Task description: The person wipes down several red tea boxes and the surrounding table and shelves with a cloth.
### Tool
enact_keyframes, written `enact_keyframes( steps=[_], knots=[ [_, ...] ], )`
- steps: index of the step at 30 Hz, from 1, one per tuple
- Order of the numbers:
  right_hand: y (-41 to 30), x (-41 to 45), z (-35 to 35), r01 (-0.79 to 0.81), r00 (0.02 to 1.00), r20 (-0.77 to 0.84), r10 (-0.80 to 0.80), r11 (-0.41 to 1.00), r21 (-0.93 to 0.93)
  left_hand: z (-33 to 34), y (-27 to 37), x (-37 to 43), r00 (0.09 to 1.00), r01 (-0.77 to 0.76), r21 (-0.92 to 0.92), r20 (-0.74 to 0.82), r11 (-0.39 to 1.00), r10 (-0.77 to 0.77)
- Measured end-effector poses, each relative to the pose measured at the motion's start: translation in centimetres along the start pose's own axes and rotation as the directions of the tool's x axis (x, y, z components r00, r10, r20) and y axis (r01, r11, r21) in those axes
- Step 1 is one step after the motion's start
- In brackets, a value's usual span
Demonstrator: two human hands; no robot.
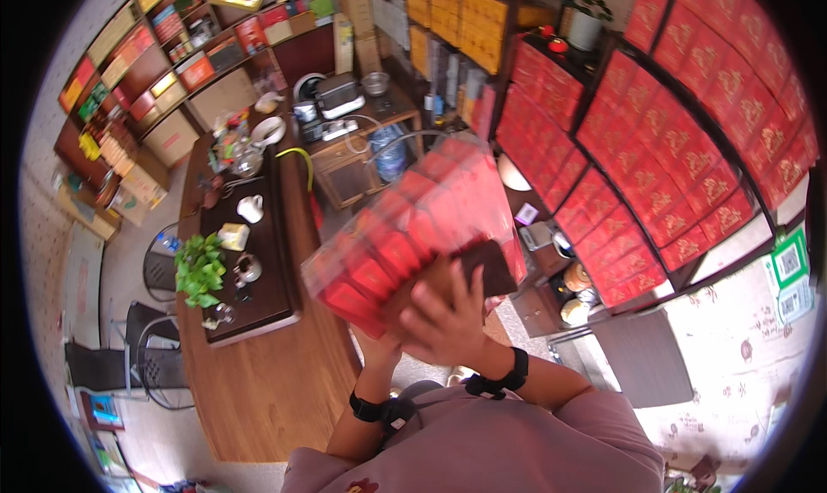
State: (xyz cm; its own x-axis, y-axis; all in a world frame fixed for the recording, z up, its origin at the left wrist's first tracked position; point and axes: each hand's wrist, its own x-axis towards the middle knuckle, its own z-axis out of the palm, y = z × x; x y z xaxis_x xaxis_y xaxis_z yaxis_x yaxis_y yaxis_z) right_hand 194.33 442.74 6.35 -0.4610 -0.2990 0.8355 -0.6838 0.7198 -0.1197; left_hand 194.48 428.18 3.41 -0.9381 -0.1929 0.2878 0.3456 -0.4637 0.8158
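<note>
A bundle of red boxes (pixel 413 218) in clear plastic wrap is held up at a tilt in front of me. My left hand (pixel 376 351) supports its lower near edge, the fingers hidden beneath. Across the near side of the bundle, my right hand (pixel 446 315) presses a brown piece (pixel 494 267) that looks like a folded cloth, with its fingers partly spread. Motion blur covers the right hand and the bundle, so the brown piece's exact material is unclear. Both wrists wear black straps.
To the left stands a wooden table (pixel 278 389) with a dark tea tray (pixel 258 312), a white pitcher (pixel 251 209) and a green potted plant (pixel 199 270). Shelves of red boxes (pixel 652 157) rise on the right. A side cabinet (pixel 345 176) and a water bottle (pixel 387 152) stand ahead.
</note>
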Motion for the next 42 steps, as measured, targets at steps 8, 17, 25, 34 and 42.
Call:
enact_keyframes(
  steps=[8, 17, 25, 34, 42],
  knots=[
    [-4.2, 11.5, 3.5, -0.151, 0.989, 0.018, 0.15, 0.977, 0.148, -7.4, 7.6, -1.5, 0.992, -0.032, -0.181, -0.125, 0.983, 0.009],
    [-9.1, 4.0, 8.3, 0.096, 0.98, 0.157, -0.126, 0.977, 0.189, -13.0, 10.2, -1.3, 0.908, -0.31, -0.249, -0.363, 0.918, 0.208],
    [-7.3, 8.2, 11.1, -0.492, 0.669, 0.27, 0.693, 0.139, 0.859, -11.3, 8.6, -0.6, 0.885, -0.38, -0.196, -0.361, 0.904, 0.293],
    [-2.2, 2.5, 7.5, -0.483, 0.52, 0.553, 0.651, -0.311, 0.819, -4.9, 3.7, 3.7, 0.915, -0.296, -0.205, -0.342, 0.933, 0.216],
    [8.4, 4.6, -1.9, -0.239, 0.437, 0.245, 0.865, -0.151, 0.959, -0.2, -2.4, 5.3, 0.999, -0.034, -0.428, -0.025, 0.903, 0.026]
  ],
)
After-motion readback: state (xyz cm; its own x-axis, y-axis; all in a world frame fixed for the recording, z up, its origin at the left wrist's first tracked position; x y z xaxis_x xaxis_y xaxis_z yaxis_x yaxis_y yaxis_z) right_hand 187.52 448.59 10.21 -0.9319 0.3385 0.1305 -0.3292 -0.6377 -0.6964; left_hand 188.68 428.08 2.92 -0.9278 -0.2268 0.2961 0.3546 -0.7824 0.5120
